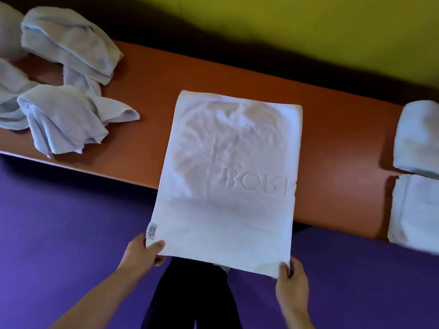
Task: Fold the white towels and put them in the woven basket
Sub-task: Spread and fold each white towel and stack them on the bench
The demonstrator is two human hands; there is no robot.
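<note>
Towel point(228, 176) pinched by left hand point(142, 251), right hand point(291, 277)

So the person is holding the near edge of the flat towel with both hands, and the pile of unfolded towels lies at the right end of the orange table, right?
Not quite. In the head view both hands, left hand and right hand, do pinch the near corners of the flat towel, but the unfolded pile lies at the left end of the orange table. The folded towels sit at the right.

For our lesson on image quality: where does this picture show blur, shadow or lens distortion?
Head view: the folded towels at right are smeared; the table edge bows from the wide lens; a dark shadow lies along the wall behind; the held towel is bright, its embossed letters legible.
</note>
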